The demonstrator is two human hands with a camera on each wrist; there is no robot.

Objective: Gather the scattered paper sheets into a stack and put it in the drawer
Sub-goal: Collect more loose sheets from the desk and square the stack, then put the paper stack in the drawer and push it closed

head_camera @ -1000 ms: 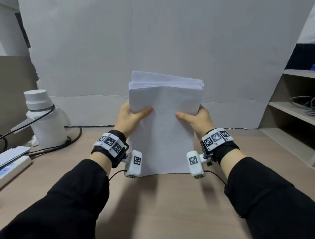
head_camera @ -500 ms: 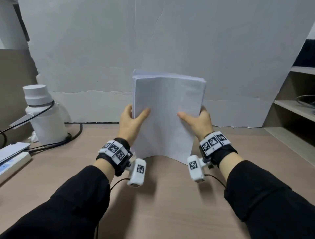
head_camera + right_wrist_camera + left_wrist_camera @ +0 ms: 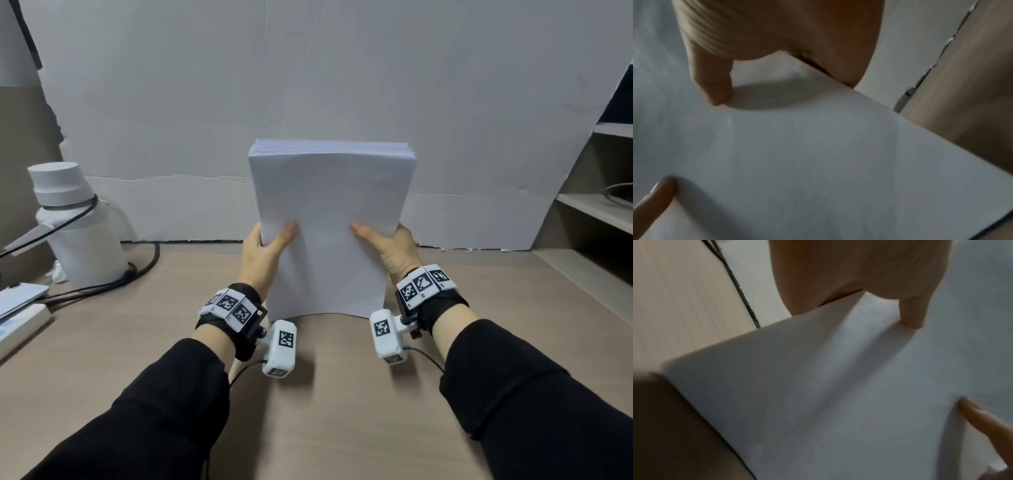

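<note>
Setting: wooden desk (image 3: 171,342) against a white paper-covered wall (image 3: 205,102), with open shelves (image 3: 596,212) at the far right.
Paper stack (image 3: 325,233): stands upright on its short bottom edge near the middle of the desk, held between both hands; the top edges of the sheets line up closely, and the bottom edge bows slightly where it meets the desk.
Left hand (image 3: 263,260): grips the stack's left side low down, thumb (image 3: 286,233) pressed flat on the front sheet, the other fingers hidden behind the paper.
Right hand (image 3: 390,250): grips the right side at about the same height, thumb (image 3: 363,231) on the front sheet, fingers out of sight behind.
Left wrist view: the thumb tip (image 3: 912,318) presses the front sheet (image 3: 838,394), and the other hand's thumb (image 3: 982,417) shows at the lower right; picture is blurred.
Right wrist view: mirror of that, thumb tip (image 3: 715,91) on the paper (image 3: 818,162); the edge of the sheet runs into the fold of the hand.
Wrists: black straps with white coded tags and small white camera blocks (image 3: 281,346), black sleeves behind.
Left of desk: white bottle-shaped device (image 3: 75,222) with black cables (image 3: 137,270) round it, and a white power strip (image 3: 20,325) at the edge.
Drawer: cannot be seen in any view.
</note>
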